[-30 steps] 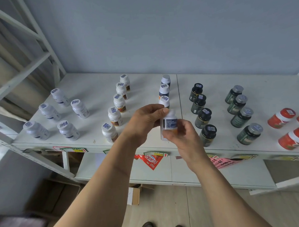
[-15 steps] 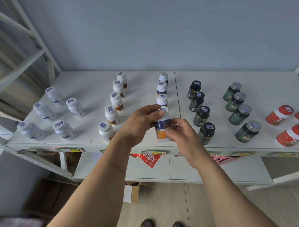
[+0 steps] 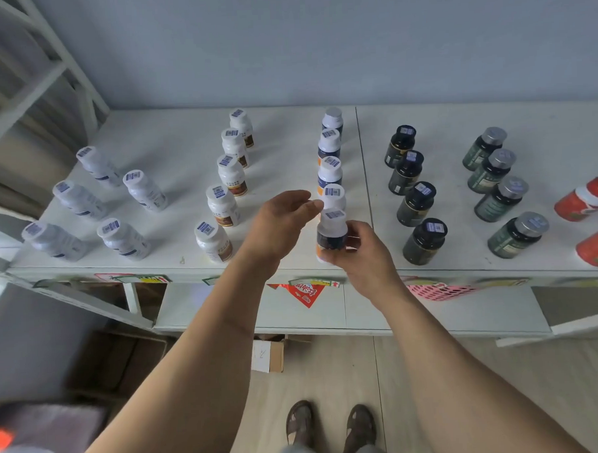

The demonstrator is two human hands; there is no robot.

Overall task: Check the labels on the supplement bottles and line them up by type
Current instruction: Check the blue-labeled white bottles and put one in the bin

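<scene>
- Since the earlier frames the bottle (image 3: 331, 235) has come down from chest height to the counter (image 3: 170, 146) front edge, heading the blue-label row (image 3: 331, 163).
- Left hand (image 3: 280, 223) has let go, fingers loosely open, tips near the cap.
- Right hand (image 3: 364, 254) grips the bottle's lower body.
- Step: placing it; next, release once it stands aligned.

Head-worn camera looks steeply down over the white shelf (image 3: 170, 136).
</scene>
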